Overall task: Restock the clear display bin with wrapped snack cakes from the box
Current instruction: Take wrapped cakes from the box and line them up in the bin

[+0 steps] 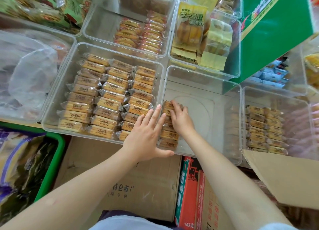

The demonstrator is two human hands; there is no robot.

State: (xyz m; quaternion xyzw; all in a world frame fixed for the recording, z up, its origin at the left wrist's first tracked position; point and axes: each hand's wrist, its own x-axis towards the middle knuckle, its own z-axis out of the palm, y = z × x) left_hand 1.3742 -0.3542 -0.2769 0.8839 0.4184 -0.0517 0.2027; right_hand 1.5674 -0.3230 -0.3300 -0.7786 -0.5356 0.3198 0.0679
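We see a big shelf of clear plastic bins, all side by side. The biggest thing near us is a brown cardboard box (120, 183) down low, under our arms. Next to it on the right stands a red box (187, 191). Up in the right corner a green box (269, 31) leans over the bins.

On the left of the middle sits a full bin (51, 119). It is packed with three neat rows of wrapped snack cakes. Behind it is another bin (101, 27) with only a few cakes at its right side. A bin with yellow packets (191, 27) sits behind on the right.

The clear display bin (215, 98) we are filling is in the middle, just right of the full bin. Most of its floor is bare. One row of wrapped snack cakes (168, 136) stands along its left wall, from the front edge back to about the middle.

Our left hand (146, 136) has straight, spread fingers. It lies flat across the wall between the two bins, with the thumb at the front edge of the display bin. Our right hand (181, 119) reaches into the bin. Its fingers are bent over the top cakes at the far end of the row and grip them.
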